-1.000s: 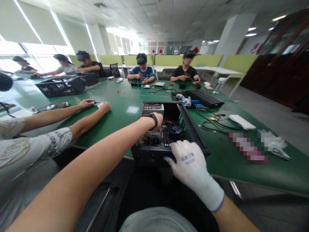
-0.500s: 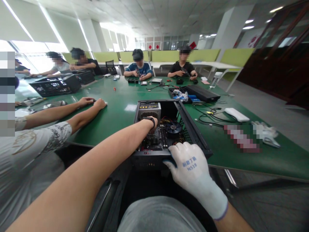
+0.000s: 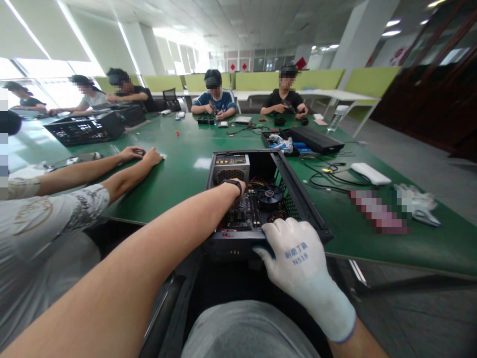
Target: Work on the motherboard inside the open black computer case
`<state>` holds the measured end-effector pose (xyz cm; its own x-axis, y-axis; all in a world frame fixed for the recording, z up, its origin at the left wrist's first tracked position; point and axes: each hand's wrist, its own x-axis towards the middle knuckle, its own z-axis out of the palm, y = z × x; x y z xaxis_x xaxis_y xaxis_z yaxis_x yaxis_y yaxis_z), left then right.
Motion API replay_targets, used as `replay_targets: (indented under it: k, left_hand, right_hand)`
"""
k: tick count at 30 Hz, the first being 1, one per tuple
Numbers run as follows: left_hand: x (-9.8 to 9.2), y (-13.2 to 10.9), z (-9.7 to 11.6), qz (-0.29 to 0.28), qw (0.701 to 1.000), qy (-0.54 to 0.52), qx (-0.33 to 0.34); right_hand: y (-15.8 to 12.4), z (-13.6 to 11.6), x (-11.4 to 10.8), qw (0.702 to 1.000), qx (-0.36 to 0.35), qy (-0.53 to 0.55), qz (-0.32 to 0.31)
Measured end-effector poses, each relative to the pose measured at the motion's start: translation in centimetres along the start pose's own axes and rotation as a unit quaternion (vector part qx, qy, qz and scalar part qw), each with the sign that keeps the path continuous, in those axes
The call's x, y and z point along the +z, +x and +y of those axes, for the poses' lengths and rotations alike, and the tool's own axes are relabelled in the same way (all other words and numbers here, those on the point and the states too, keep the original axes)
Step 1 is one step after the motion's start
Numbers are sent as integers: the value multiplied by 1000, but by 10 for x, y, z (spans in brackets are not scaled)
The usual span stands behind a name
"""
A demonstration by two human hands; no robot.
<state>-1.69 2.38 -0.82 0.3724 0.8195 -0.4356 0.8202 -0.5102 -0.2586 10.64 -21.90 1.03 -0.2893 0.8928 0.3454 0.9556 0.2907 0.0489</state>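
An open black computer case (image 3: 303, 201) lies on the green table in front of me. My right hand (image 3: 294, 248), in a white glove, grips the near edge of the case, thumb on the outer face and fingers over the rim. My bare left hand (image 3: 238, 189) reaches inside, close to the power supply (image 3: 233, 171) and above the motherboard (image 3: 240, 216). Its fingers point down and are hidden behind the hand and wrist, which wears a dark band. A black cooling fan (image 3: 269, 196) sits to the right of that hand.
Black cables (image 3: 328, 174), a white box-like item (image 3: 370, 173) and white gloves (image 3: 417, 204) lie to the right. Behind the case is an open black case (image 3: 316, 140) with items in it. At left, a co-worker's hands (image 3: 143, 155) rest on the table (image 3: 175, 184). Other people sit opposite.
The view has shifted slightly, so the scene sits a little differently in the picture. My left hand stays inside the case and my right hand keeps its grip on the near edge.
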Motion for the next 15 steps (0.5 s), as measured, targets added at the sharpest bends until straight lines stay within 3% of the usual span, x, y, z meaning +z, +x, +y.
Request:
replay_targets:
  k: [6, 15]
  left_hand:
    - [-1, 1, 1, -8, 1000, -19, -9]
    - [11, 15, -4, 63, 992, -109, -15]
  right_hand:
    - [1, -1, 0, 1000, 3, 6, -1]
    - [1, -2, -1, 1000, 4, 7, -5]
